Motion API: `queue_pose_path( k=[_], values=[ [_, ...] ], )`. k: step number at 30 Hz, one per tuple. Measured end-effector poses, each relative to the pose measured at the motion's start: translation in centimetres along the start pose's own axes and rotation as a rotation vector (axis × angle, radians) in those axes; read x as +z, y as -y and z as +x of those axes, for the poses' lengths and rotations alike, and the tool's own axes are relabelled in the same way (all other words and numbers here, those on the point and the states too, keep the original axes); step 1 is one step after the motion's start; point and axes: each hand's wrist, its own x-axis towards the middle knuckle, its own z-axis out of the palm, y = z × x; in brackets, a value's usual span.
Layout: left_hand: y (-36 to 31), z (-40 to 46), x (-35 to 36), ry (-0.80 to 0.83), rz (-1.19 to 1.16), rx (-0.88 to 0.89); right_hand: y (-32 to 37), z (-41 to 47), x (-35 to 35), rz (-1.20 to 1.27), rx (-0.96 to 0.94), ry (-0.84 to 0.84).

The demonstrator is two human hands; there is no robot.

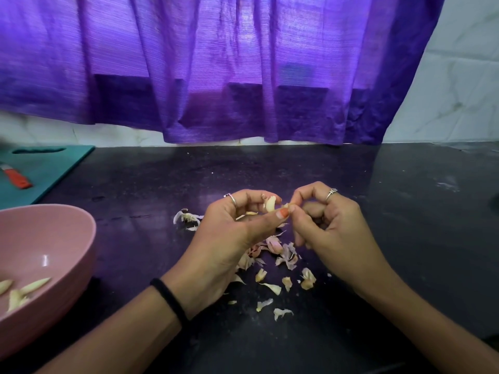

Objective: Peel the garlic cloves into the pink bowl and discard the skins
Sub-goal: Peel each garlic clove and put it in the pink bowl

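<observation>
Head view looks down at two hands held close together above a dark counter (pixel 270 168). Left hand (pixel 232 228) is turned palm up, with its fingers curled and its thumb pressed on a garlic clove (pixel 270 204). It pinches the clove between thumb and fingers. Right hand (pixel 332 225) is just beside it, fingers curled in, and its thumb and first finger pinch a bit of skin at the tip of the same clove. Both wrists are lifted off the counter, and the forearms come in from the bottom edge. One ring sits on each hand, and one black band (pixel 170 300) goes round the left wrist.

Many loose garlic skins (pixel 280 252) lie on the counter under and around the hands, too many to count well.

One pink bowl (pixel 54 238) stands at the left, well apart from the hands. About four peeled cloves (pixel 27 290) lie in it.

One teal cutting board (pixel 46 168) lies far left at the back, with one orange-handled tool (pixel 17 178) on it. One purple curtain (pixel 216 63) hangs behind the counter.
</observation>
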Motion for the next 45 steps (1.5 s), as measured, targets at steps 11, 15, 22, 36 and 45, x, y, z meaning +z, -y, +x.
queue_pose_path(
  k=[11, 15, 22, 36, 45],
  values=[
    [0.0, 0.3, -0.6, -0.046, -0.009, 0.031, -0.2, 0.2, -0.2, 0.049, 0.054, -0.100],
    [0.0, 0.4, -1.0, -0.123, 0.051, 0.047, -0.5, 0.5, -0.2, 0.055, 0.080, -0.103],
    [0.2, 0.7, -1.5, -0.222, 0.136, 0.086, -0.9, 0.6, -0.5, 0.019, 0.189, -0.064],
    [-0.4, -0.2, -1.7, -0.197, 0.467, 0.247, -1.5, 0.5, 0.2, -0.353, -0.030, -0.039],
    [-8.0, -6.0, -4.8, -0.380, 0.777, 0.435, -1.5, 0.2, -0.2, -0.330, -0.178, -0.002]
  ],
)
